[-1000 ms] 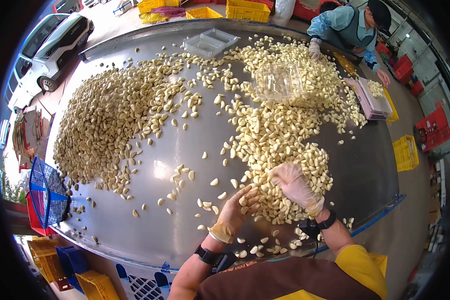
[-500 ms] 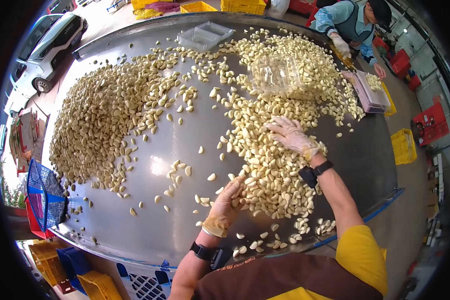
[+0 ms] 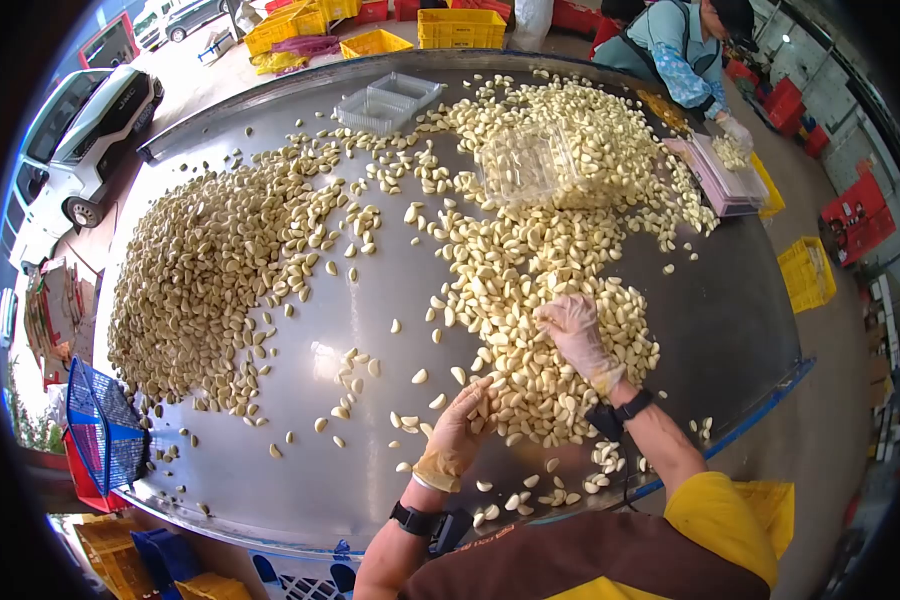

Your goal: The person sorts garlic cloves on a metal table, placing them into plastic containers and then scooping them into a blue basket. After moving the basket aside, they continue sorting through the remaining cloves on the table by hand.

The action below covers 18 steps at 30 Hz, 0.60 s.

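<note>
Cloves point(image 3: 540, 360), pale, peeled and glossy, lie heaped between both hands.

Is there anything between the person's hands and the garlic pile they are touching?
No, nothing visible. The left hand rests against the near edge of the garlic pile, and the right hand lies on top of it. Both hands wear thin gloves, so only the glove is between skin and cloves.

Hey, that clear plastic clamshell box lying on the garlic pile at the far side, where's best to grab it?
Probably the clear clamshell box by its near rim, coming from above: it lies open on the garlic cloves, and cloves crowd its sides.
</note>
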Motion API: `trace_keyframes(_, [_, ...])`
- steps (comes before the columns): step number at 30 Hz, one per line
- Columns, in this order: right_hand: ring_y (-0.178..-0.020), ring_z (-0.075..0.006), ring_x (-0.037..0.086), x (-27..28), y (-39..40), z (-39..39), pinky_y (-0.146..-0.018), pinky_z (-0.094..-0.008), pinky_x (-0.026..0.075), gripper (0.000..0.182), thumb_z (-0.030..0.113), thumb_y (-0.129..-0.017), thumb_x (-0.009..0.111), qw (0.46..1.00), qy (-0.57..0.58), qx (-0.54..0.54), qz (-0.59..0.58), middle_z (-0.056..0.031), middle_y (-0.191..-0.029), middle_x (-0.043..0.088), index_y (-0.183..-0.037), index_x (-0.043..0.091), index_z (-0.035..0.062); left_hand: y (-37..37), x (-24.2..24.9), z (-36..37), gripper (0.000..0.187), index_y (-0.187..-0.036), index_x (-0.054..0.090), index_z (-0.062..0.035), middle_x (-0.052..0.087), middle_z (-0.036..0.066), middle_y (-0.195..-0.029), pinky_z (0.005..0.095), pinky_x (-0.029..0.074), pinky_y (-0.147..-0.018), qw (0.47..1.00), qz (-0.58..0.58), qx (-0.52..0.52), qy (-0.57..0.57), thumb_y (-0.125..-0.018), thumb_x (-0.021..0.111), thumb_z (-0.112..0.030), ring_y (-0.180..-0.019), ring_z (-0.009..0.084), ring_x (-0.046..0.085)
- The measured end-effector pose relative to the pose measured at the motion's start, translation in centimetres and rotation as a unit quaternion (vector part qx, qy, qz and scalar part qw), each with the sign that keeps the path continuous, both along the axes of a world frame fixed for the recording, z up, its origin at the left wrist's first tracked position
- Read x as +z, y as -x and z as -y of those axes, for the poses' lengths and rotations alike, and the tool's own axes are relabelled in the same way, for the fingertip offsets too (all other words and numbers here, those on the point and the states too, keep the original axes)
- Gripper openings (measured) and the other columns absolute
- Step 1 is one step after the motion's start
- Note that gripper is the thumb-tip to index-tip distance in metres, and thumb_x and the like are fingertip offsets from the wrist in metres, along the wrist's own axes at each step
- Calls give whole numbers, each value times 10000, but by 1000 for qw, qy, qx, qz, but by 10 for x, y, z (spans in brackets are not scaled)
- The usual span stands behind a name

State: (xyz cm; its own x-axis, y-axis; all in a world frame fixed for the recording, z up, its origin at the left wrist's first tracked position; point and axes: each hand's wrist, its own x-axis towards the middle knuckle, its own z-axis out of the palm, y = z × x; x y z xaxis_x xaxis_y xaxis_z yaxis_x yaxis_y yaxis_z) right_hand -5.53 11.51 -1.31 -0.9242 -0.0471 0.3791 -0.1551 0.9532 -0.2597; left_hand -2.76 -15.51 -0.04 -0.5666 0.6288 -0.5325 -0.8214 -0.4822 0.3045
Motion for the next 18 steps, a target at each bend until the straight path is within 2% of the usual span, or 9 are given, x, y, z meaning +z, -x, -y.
trace_keyframes(1, [-1007, -216, 545, 11, -3, 7, -967, -417, 389, 184, 214, -829, 738, 998, 48, -19, 23, 3, -966, 603, -1002, 691, 172, 4, 2, 0, 329, -1279, 589, -99, 669, 13, -1096, 261, 513, -895, 1000, -3, 7, -6, -982, 604, -237, -1042, 123, 630])
trace_keyframes(4, [-1100, -195, 526, 52, -10, 47, -1020, -403, 365, 279, 334, -866, 717, 946, 165, 222, 168, 15, -1106, 637, -1093, 700, 174, 6, 3, 2, 364, -1288, 592, -104, 661, 31, -1161, 286, 498, -926, 997, 64, 31, -9, -1002, 543, -324, -1104, 138, 606])
trace_keyframes(5, [-1124, -195, 546, 68, -6, 61, -1041, -371, 362, 322, 357, -879, 701, 945, 88, 280, 146, 9, -1178, 640, -1141, 682, 171, 4, 2, 2, 364, -1288, 592, -104, 661, 31, -1161, 286, 498, -926, 997, 69, 24, -7, -1002, 543, -324, -1104, 138, 606])
trace_keyframes(7, [-1216, -220, 516, 37, 28, 61, -1084, -399, 332, 377, 413, -916, 640, 933, 180, 278, 142, -8, -1263, 612, -1221, 648, 192, 8, 9, 3, 366, -1288, 593, -100, 658, 35, -1175, 271, 492, -881, 995, 93, 46, 8, -1001, 547, -321, -1083, 141, 606])
trace_keyframes(8, [-1268, -239, 475, 29, 53, 54, -1108, -433, 304, 417, 448, -928, 608, 940, 195, 240, 147, -29, -1328, 571, -1268, 624, 208, 9, 16, 3, 337, -1261, 606, -82, 673, 47, -1132, 226, 487, -732, 995, 89, 47, 22, -994, 570, -284, -972, 144, 631])
trace_keyframes(9, [-1320, -258, 433, 21, 81, 45, -1132, -467, 276, 457, 484, -939, 576, 945, 211, 200, 152, -51, -1392, 531, -1316, 600, 224, 10, 13, 4, 337, -1261, 606, -82, 673, 47, -1132, 226, 487, -732, 995, 85, 39, 27, -994, 570, -284, -972, 144, 631])
trace_keyframes(11, [-1387, -272, 359, -8, 130, 33, -1144, -558, 213, 543, 546, -951, 511, 982, -105, 106, 112, -79, -1488, 431, -1392, 539, 230, 10, -1, 5, 295, -1223, 622, -64, 685, 58, -1067, 196, 443, -606, 993, 102, 51, -43, -988, 586, -238, -861, 141, 637])
trace_keyframes(14, [-1441, -323, 289, -13, 155, 6, -1148, -617, 131, 607, 594, -954, 451, 969, -101, 157, 162, -70, -1541, 368, -1466, 441, 268, 9, -6, 5, 270, -1201, 636, -73, 691, 34, -1025, 193, 439, -582, 993, 99, 52, -37, -977, 602, -221, -839, 118, 639])
trace_keyframes(18, [-1467, -341, 214, 2, 123, -16, -1168, -599, 105, 576, 541, -954, 481, 951, -115, 97, 271, -91, -1565, 326, -1463, 449, 272, 15, -3, 12, 247, -1167, 649, -91, 691, 10, -1028, 200, 466, -618, 992, 86, 65, -58, -975, 604, -239, -858, 110, 638])
